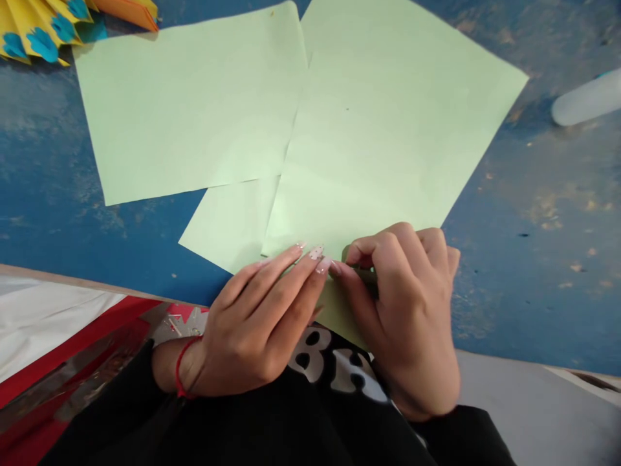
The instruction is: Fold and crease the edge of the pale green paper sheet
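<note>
The upper pale green paper sheet (378, 142) lies straight ahead of both hands on the blue table (514, 291), its body stretching away from the table's near edge and slanting rightward. Its near edge runs crosswise under the fingertips; both hands are about equally close. The left hand (264, 317) is flat, fingers outstretched and together, pressing on that edge and gripping nothing visible. The right hand (407, 310) is curled, thumb and forefinger almost meeting at the same edge; whether paper is nipped between them I cannot tell.

The paper is thin, matt and smooth. Another green sheet (194, 110) lies to the left, and a green corner (233, 217) pokes out beneath. The table's paint is worn and flecked. A pleated yellow paper fan (29, 29) with blue cut-outs sits at far left; a smooth white cylinder (589, 100), far right.
</note>
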{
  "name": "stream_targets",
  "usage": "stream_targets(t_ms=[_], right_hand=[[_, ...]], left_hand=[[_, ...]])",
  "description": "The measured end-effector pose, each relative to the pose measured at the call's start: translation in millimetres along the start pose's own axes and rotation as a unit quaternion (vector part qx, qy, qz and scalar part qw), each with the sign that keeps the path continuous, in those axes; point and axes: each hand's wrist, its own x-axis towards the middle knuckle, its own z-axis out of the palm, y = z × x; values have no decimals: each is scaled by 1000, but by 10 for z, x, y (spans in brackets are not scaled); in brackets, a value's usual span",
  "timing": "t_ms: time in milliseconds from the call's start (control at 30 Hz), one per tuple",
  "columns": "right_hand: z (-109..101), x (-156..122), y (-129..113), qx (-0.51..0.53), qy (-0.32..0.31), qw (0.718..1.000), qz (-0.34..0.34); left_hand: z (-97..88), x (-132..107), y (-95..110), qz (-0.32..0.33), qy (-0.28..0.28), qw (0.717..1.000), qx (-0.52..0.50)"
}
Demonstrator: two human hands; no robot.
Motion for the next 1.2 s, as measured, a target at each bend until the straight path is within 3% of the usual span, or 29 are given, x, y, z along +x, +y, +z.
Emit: stream_targets(t_ms=[167,600,900,1033,1133,1200], right_hand=[[-25,-8,-10,18,-6,1000,5],[-23,-23,-5,34,-7,999,21],[17,-13,3,30,3,999,15],[22,-5,2,17,13,1000,0],[26,-11,5,19,17,1000,-12],[31,-17,7,21,19,999,-16]], left_hand=[[-9,-114,10,-10,-38,998,44],[-32,-129,41,-56,-69,996,32],[50,-178,56,-109,-58,989,81],[134,-240,22,-104,0,989,101],[170,-308,-17,-56,69,990,106],[161,-319,-19,-20,75,993,89]])
